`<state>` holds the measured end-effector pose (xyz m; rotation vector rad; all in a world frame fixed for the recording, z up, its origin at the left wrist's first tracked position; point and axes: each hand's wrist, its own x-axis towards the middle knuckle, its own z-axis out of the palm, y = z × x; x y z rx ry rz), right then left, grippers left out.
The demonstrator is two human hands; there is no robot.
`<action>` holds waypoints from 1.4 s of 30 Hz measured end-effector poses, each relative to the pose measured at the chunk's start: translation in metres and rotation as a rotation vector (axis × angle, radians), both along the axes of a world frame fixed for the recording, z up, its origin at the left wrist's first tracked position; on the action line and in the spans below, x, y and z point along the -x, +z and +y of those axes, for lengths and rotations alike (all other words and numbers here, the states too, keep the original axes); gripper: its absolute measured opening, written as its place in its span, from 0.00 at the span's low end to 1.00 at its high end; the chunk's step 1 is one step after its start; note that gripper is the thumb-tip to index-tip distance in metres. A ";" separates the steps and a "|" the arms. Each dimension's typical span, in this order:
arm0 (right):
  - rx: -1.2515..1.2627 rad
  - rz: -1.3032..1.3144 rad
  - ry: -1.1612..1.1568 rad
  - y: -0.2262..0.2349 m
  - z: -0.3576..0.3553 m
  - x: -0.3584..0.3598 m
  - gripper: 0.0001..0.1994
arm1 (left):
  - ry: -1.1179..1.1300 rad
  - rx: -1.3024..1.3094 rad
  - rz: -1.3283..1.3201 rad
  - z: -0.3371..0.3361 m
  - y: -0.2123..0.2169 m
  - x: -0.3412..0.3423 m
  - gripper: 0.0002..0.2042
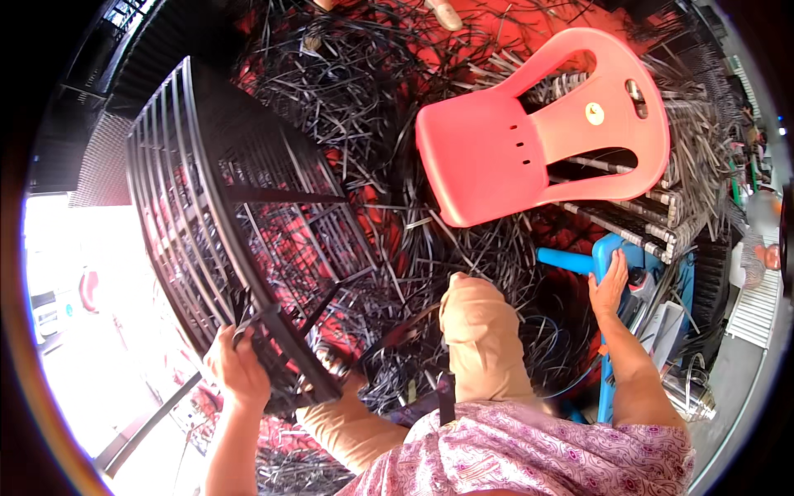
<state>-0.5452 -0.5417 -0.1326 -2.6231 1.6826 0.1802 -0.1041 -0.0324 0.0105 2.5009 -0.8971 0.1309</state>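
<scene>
Grips one curved, black, slatted frame (227, 217) with curled left hand (237, 364); rests outstretched right hand (609, 286), fingers extended, on one blue, round-edged object (608, 245).

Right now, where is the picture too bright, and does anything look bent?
In the head view, glare whitens the left background; also in the head view, the black slatted frame looks bowed along its long rail, perhaps partly from the lens.
</scene>
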 end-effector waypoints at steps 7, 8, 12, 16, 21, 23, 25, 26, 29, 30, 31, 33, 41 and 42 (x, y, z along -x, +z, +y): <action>-0.022 -0.140 0.055 0.018 0.001 -0.008 0.33 | -0.017 -0.413 -0.010 -0.014 0.009 -0.009 0.10; 0.155 -0.276 0.228 0.009 -0.005 0.002 0.31 | 0.089 -0.337 0.137 -0.018 0.012 -0.010 0.11; 0.110 -0.160 0.202 0.012 -0.016 0.019 0.41 | 0.192 -0.179 0.106 -0.035 0.012 -0.007 0.15; 0.105 -0.195 0.206 0.006 -0.017 0.013 0.40 | 0.223 -0.216 -0.018 -0.044 0.022 0.004 0.18; 0.062 -0.157 0.156 0.017 -0.014 0.026 0.37 | 0.264 -0.262 -0.063 -0.075 0.010 0.016 0.13; 0.036 -0.197 0.164 0.022 -0.016 0.024 0.37 | 0.274 -0.289 -0.058 -0.080 0.008 0.022 0.14; 0.013 -0.220 0.148 0.020 -0.013 0.030 0.37 | 0.272 -0.318 -0.052 -0.087 0.009 0.021 0.14; 0.011 -0.236 0.169 0.020 -0.016 0.021 0.38 | 0.299 -0.337 -0.066 -0.085 0.012 0.023 0.14; -0.019 -0.230 0.156 0.037 -0.013 0.042 0.41 | 0.298 -0.381 -0.033 -0.102 0.006 0.023 0.15; -0.034 -0.208 0.151 0.042 -0.013 0.044 0.42 | 0.308 -0.398 -0.029 -0.104 0.004 0.023 0.15; -0.058 -0.203 0.157 0.045 -0.016 0.032 0.42 | 0.339 -0.417 -0.041 -0.101 0.010 0.024 0.15; -0.086 -0.246 0.151 0.054 -0.020 0.021 0.42 | 0.380 -0.446 -0.041 -0.102 0.014 0.022 0.15; -0.229 -0.204 -0.013 0.074 -0.020 0.021 0.41 | 0.419 -0.531 0.025 -0.107 0.007 0.010 0.17; -0.272 -0.227 -0.039 0.073 -0.023 0.018 0.40 | 0.428 -0.540 0.025 -0.104 0.007 0.008 0.17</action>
